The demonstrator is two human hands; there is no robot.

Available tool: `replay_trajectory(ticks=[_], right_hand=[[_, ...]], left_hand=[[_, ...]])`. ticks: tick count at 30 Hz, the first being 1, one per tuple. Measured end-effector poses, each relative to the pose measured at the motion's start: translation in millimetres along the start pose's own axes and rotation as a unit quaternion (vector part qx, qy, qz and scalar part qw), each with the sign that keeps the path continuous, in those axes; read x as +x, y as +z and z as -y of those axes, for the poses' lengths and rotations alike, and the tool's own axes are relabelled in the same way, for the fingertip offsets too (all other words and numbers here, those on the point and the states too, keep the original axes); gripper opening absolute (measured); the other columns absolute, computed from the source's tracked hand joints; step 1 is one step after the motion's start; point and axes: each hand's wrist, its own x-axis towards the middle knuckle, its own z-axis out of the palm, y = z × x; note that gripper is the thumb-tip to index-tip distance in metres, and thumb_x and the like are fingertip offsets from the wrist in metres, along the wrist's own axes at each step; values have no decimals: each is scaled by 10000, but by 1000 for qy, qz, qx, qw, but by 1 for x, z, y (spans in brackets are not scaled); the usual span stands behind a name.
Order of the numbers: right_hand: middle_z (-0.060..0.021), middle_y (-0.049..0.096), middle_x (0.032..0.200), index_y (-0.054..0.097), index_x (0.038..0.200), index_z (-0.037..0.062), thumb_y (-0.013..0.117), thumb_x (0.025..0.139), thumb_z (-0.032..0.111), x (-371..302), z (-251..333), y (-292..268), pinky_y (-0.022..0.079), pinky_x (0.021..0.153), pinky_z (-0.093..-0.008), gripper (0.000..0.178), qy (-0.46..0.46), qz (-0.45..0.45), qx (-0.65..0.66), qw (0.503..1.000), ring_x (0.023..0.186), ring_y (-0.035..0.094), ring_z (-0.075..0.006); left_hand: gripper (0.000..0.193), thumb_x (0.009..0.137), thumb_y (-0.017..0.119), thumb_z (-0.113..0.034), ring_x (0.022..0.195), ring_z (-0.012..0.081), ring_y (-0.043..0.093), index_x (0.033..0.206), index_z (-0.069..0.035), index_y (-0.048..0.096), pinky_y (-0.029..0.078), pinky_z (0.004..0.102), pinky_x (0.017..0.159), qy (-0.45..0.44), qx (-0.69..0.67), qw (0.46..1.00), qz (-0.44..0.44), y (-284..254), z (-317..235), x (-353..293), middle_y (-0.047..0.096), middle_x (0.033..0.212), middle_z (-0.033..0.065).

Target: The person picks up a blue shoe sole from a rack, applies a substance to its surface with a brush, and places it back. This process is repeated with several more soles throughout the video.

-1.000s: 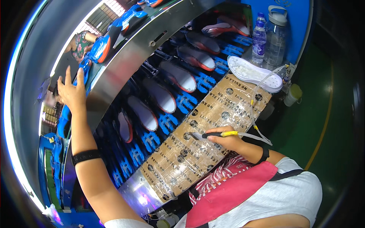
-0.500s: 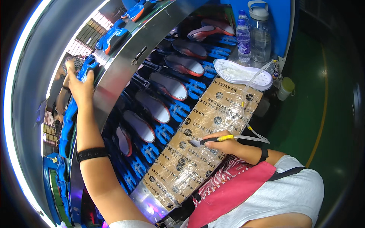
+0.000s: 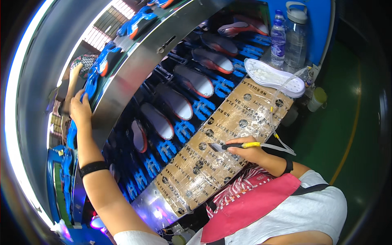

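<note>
Standing at a factory line under a curved steel hood (image 3: pixel 134 77), green floor (image 3: pixel 347 134) stretching off to the right. Running from near left to far right, a blue conveyor (image 3: pixel 212 87) carrying a row of shoe soles (image 3: pixel 173 102) on blue fork-shaped holders. Lying just this side of it, a workboard wrapped in printed brown tape (image 3: pixel 220 139). Resting at the board's far end, one white sole (image 3: pixel 273 77), upturned and bare of any tool, so judged to be waiting its turn. Standing beyond that, two clear water bottles (image 3: pixel 295 34) against the blue wall. Reaching up and left, the left hand (image 3: pixel 79 108), fingers spread loosely and touching a blue shoe part (image 3: pixel 90 83) on the upper rack; whether gripping it or only touching, not clear. Resting on the near middle of the board, the right hand (image 3: pixel 247 150), pinching a yellow-handled brush (image 3: pixel 237 145) with a thin clear tube (image 3: pixel 281 106) trailing from it toward the far right. Pointing left on bare board, the brush head, nothing under it: work on this piece judged not yet begun.
</note>
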Motion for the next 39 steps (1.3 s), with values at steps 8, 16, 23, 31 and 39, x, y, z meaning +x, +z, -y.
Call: replay_trajectory(ticks=[8,16,23,31,39], right_hand=[[-70,668,845,652,1010,-6,664,784,90,8,-13,1,464,652,-218,246,9,-20,19,1000,723,591,-91],[-74,664,854,645,1035,-17,663,782,106,5,3,21,457,652,-222,282,30,-6,-14,999,715,586,-94],[-75,651,825,624,1051,-38,668,776,120,-1,-8,16,454,627,-201,320,14,-30,-9,999,701,591,-101],[-80,652,804,611,1046,-27,654,789,90,3,-19,19,415,549,-181,286,37,-47,36,998,681,606,-107],[-110,642,891,612,1014,-50,638,778,53,18,-4,27,493,694,-248,258,30,-44,127,990,745,620,-162]], left_hand=[[165,852,514,-58,730,197,618,844,29,653,501,283,667,-81,-206,834,-506,-70,-28,-104,652,910,133],[683,891,384,-431,1310,498,148,1371,34,242,89,670,1032,-222,-968,89,78,-34,-45,-158,203,1410,309],[845,763,540,-467,1143,458,452,1381,16,226,450,583,866,-86,-985,49,138,-30,-104,-202,330,1337,307],[727,884,381,-520,1168,423,445,1362,18,281,436,515,921,-255,-937,141,195,-13,-115,-307,395,1312,263],[789,857,365,-603,1155,423,463,1341,19,318,429,512,931,-386,-897,75,201,8,-108,-380,436,1282,261]])
